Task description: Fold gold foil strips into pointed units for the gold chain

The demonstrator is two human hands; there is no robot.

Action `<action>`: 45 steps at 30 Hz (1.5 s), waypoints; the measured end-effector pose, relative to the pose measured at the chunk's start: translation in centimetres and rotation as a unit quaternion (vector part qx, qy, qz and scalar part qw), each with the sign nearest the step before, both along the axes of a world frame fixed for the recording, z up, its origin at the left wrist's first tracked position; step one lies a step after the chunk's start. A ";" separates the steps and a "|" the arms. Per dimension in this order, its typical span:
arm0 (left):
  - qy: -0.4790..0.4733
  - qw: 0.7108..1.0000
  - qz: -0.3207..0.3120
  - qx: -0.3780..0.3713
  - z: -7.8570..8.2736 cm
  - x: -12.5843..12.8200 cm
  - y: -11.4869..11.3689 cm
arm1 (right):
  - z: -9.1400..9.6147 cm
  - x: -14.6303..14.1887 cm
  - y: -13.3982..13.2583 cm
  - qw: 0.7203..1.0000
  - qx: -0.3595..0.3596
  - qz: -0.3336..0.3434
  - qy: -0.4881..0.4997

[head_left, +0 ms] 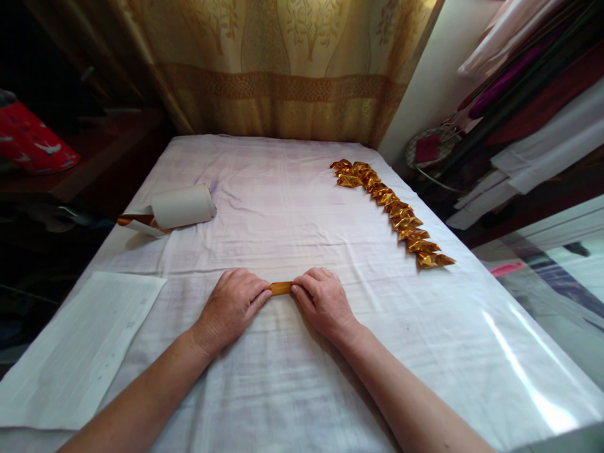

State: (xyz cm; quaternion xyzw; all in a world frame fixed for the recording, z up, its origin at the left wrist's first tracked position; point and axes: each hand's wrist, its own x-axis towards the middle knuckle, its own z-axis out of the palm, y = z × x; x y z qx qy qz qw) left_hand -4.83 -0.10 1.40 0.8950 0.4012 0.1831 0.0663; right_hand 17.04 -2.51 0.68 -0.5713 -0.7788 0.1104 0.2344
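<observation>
A narrow folded strip of gold foil paper (282, 288) lies level at the middle of the cloth-covered table (264, 239). Its left end is pinched between the thumb and fingers of my left hand (234, 301). The fingers of my right hand (323, 301) close on the other end, so only the middle of the strip shows between the hands. Both hands rest low, close to the cloth. Farther off on the right, several folded gold foil pieces (395, 211) stand in a slanting row, overlapping one another.
At the back left lies a white paper roll (183, 206), its loose end showing gold inside. A printed sheet (80, 346) covers the near left corner. Beyond the table are a patterned curtain (283, 69), a red container (35, 138) and hanging clothes (552, 138).
</observation>
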 end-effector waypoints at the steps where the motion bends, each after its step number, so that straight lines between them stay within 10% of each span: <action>1: 0.008 1.000 0.006 0.003 0.0 0.1 0.0 | -0.1 -0.1 0.0 1.000 0.003 -0.008 0.000; 29: 0.045 0.994 0.097 -0.035 0.2 1.4 -0.5 | -0.8 -0.5 0.7 0.998 -0.001 -0.065 -0.022; 38: 0.055 0.993 0.101 -0.038 0.3 1.5 -0.4 | 0.0 -1.5 -0.6 0.985 -0.023 0.129 -0.113; 45: 0.034 0.993 0.099 -0.049 0.1 1.3 -0.3 | 0.0 0.6 -0.6 0.981 -0.075 0.094 -0.149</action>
